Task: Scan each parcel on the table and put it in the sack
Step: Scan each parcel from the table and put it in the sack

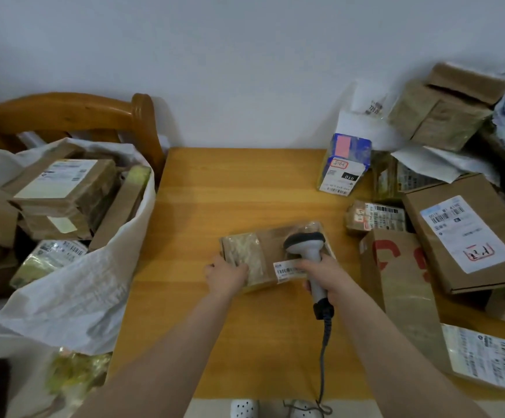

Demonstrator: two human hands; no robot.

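parcel (271, 241) label (287, 270) print unreadable, sack (73, 291) cropped left

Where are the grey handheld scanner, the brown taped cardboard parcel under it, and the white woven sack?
Grey handheld scanner (303, 241), head view, on its rounded head.
Brown taped cardboard parcel (271, 247), head view, on its bare top face.
White woven sack (73, 288), head view, on its front wall.
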